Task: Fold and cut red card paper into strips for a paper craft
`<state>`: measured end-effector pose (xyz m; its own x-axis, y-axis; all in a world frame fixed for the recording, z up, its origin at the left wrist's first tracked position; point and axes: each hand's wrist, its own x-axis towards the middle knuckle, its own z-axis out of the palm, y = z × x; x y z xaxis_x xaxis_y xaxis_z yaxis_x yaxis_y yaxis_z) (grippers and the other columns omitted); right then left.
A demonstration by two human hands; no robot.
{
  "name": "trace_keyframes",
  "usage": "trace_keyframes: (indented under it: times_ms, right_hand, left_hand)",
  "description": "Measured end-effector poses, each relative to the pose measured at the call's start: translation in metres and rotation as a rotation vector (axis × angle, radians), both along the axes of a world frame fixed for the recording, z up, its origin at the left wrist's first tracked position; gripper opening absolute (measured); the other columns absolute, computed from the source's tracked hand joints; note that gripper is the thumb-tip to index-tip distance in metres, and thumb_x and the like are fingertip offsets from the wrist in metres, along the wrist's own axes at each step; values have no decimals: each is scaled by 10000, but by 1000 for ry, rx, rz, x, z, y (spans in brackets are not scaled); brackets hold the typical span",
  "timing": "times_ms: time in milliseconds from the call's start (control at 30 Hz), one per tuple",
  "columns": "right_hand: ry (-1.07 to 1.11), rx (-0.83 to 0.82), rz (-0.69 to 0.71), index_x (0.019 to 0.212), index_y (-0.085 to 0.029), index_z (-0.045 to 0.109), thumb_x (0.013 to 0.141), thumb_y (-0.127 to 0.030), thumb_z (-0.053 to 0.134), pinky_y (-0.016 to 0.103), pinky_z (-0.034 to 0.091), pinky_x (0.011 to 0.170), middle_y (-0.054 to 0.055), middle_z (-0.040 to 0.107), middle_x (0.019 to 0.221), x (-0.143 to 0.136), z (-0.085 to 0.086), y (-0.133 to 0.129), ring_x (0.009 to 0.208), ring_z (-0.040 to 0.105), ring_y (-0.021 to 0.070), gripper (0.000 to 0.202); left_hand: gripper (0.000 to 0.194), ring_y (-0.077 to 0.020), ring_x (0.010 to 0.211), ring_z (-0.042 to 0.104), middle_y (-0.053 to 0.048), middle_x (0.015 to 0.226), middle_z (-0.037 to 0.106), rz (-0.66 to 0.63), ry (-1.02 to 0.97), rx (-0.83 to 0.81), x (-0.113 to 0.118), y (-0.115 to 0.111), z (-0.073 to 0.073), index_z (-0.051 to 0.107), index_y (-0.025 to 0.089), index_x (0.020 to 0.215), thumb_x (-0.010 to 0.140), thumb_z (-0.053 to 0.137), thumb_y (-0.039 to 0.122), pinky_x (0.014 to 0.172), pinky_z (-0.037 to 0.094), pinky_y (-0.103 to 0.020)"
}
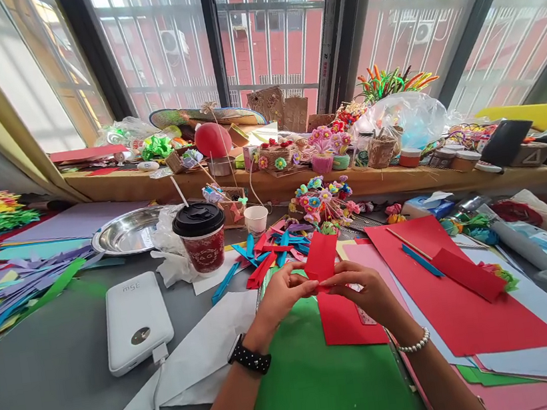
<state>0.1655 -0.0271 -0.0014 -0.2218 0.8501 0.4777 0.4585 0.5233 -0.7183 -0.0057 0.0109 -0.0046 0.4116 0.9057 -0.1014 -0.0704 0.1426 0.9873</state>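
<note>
- Grey desk [52, 402] under barred windows [273, 50]; a ledge [177, 183] crowded with crafts runs along the far side, bright daylight behind it.
- Your two hands meet over a green sheet [327, 386], near the middle of the view: left hand [280, 298] with the watch [250, 354], right hand [365, 290] with the beaded bracelet [416, 345].
- Both are pinching one red paper strip [322, 252], thumbs and forefingers nearly touching at its near end; your left has the left edge, your right the right edge.
- Key relation: the strip's long axis points away from you, toward the ledge, leaning slightly right at the far end. Its far part stands clear of your fingers. Neither hand is plainly nearer; the grip looks even.
- A fold seems to cross the strip just beyond your fingertips; how sharp it is, you can't tell from here.
- Below your hands lies a red sheet [337, 327], partly over the green one.
- Just beyond, a bit left: a pile of folded blue and red pieces [283, 241].
- Off to your right, a large red sheet [490, 317] carries a thin stick [409, 243], a blue strip [421, 261] and another red piece [469, 273].
- Well left: lidded cup [203, 244], white power bank [136, 310] with cable plugged in.
</note>
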Motion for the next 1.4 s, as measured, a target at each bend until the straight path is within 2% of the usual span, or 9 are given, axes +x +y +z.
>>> trace_keyframes:
  times_ms: [333,500,633,833,933,1067,1133,1233,1400]
  right_hand:
    - [300,-195,-110,683,-180,601,725,-319,548,247,445,555,25,587,677,-13,-2,-1,626,542,140,155]
    - [322,-186,-160,689,-174,580,731,-357,529,255,452,560,26,578,674,-18,-4,-1,622,544,143,195]
    - [290,-168,-170,705,-176,569,746,-360,510,260,457,569,33,572,693,-18,-5,-1,633,542,147,197]
    - [226,-144,-132,686,-184,564,740,-321,528,264,461,599,25,560,694,-19,-6,-2,666,538,148,152]
    - [319,-186,-109,817,-196,540,731,-317,541,273,478,620,25,562,754,-22,-6,-3,702,549,149,149]
    - [490,-252,-120,1035,-224,415,688,-330,588,272,492,582,13,554,807,-25,-6,-3,680,561,142,402]
    - [455,-290,-112,977,-195,480,703,-355,564,267,481,565,25,568,788,-25,-5,-2,652,554,141,328]
    - [361,-302,-104,762,-155,578,741,-379,507,254,452,554,35,572,712,-24,-5,-2,603,521,130,236]
    - [345,-243,-172,652,-159,574,755,-381,486,235,415,545,18,553,656,-26,-5,-4,572,492,119,260]
  left_hand:
    - [442,-188,704,619,-18,645,633,-1,19,150,4,-7,2,410,158,963,617,641,307,683,447,-303]
    - [466,-198,726,615,-30,667,635,37,48,189,6,-8,1,416,159,980,616,633,353,687,442,-307]
    - [438,-179,704,614,-18,657,626,2,11,145,5,-7,2,415,156,980,639,612,347,686,441,-300]
    - [595,-182,710,606,5,666,619,-21,51,125,4,-6,1,406,172,1038,530,702,262,650,441,-282]
    - [562,-198,775,606,-41,768,645,-59,-36,76,5,-7,1,418,169,1022,542,698,250,701,446,-310]
    - [543,-209,797,607,-67,815,654,-45,-105,72,6,-7,3,422,162,1007,546,700,242,728,448,-333]
    - [549,-211,798,608,-70,831,654,-55,-117,76,6,-8,4,416,161,1013,549,699,237,733,449,-336]
    - [543,-215,803,608,-72,856,650,-67,-102,86,6,-8,3,416,161,1026,565,689,249,722,455,-328]
    - [514,-212,773,612,-53,806,657,-34,-68,113,8,-9,1,444,163,1003,564,689,269,662,458,-290]
